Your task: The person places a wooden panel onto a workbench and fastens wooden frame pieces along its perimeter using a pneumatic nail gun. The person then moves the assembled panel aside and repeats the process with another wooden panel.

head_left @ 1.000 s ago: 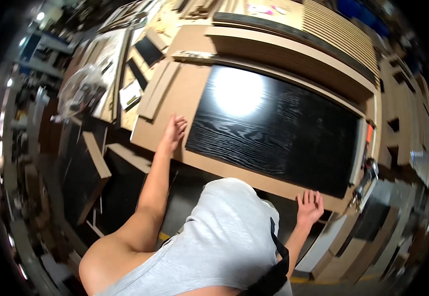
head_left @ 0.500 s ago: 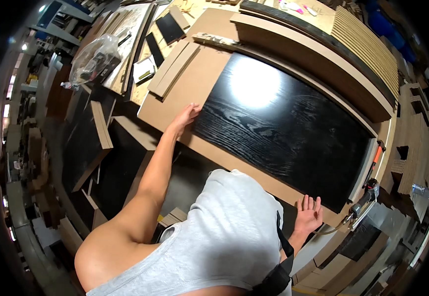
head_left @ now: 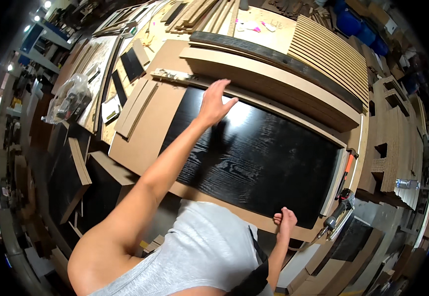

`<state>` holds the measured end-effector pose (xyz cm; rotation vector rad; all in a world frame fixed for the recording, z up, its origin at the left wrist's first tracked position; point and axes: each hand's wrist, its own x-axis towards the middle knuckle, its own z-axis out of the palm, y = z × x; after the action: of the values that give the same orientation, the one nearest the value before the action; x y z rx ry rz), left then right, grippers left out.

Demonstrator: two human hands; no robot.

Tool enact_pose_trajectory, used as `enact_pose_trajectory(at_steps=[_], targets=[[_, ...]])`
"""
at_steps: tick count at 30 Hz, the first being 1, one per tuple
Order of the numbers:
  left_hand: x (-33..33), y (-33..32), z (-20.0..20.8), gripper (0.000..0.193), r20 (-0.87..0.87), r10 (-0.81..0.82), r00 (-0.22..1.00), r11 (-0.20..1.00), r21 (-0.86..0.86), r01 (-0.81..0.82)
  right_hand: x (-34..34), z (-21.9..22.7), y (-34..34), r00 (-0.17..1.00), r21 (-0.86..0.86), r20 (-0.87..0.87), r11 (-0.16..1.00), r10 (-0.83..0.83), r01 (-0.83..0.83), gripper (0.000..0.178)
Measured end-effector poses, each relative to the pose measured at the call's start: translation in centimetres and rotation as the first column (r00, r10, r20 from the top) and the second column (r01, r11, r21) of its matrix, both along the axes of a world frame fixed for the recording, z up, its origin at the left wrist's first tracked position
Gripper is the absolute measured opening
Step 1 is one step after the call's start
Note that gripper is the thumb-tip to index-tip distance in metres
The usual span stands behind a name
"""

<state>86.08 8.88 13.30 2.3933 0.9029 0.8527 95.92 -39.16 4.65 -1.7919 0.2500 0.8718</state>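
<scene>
A black wood-grain panel (head_left: 273,167) lies flat on a larger brown board (head_left: 148,123). My left hand (head_left: 215,104) reaches over the panel's far left part, fingers stretched out and nothing in them. Its fingertips are near a long narrow strip (head_left: 293,122) along the panel's far edge; whether they touch it I cannot tell. Close to the panel's front edge, at the right, is my right hand (head_left: 286,222), its fingers curled in, with nothing visible in them.
Behind the strip stands a long brown board stack (head_left: 268,76). A power drill (head_left: 340,212) and an orange-handled hammer (head_left: 351,165) lie at the right edge. Two narrow boards (head_left: 136,108) rest at the left. Black panels (head_left: 66,172) lean below left.
My left hand has moved from the panel's left edge up and across to its far edge. My right hand's spread fingers have curled. The whole view has shifted.
</scene>
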Motion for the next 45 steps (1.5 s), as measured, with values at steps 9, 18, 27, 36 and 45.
enact_pose_trajectory(at_steps=[9, 18, 27, 36, 45], targets=[[12.4, 7.6, 1.4, 0.056, -0.380, -0.198, 0.904, 0.931, 0.214, 0.294, 0.2, -1.0, 1.2, 0.991, -0.110, 0.104, 0.989, -0.084, 0.096, 0.035], [10.4, 3.1, 3.8, 0.023, -0.305, -0.204, 0.930, 0.873, 0.373, 0.314, 1.2, 0.4, 1.7, 0.991, -0.133, 0.010, 0.982, -0.131, 0.131, 0.039], [1.5, -3.9, -3.1, 0.052, -0.492, -0.226, 0.841, 0.946, -0.315, 0.071, 1.4, -0.2, 1.3, 0.993, -0.054, -0.031, 0.992, -0.112, 0.111, 0.039], [3.4, -5.1, -6.0, 0.046, -0.496, -0.171, 0.851, 0.982, -0.158, 0.105, 1.7, 0.1, 1.1, 0.995, -0.038, -0.042, 0.995, -0.089, 0.087, 0.038], [8.0, -13.3, -9.9, 0.059, -0.529, -0.519, 0.672, 0.776, 0.038, 0.629, 2.1, -0.1, 0.8, 0.991, -0.003, -0.122, 0.998, -0.058, 0.058, 0.038]])
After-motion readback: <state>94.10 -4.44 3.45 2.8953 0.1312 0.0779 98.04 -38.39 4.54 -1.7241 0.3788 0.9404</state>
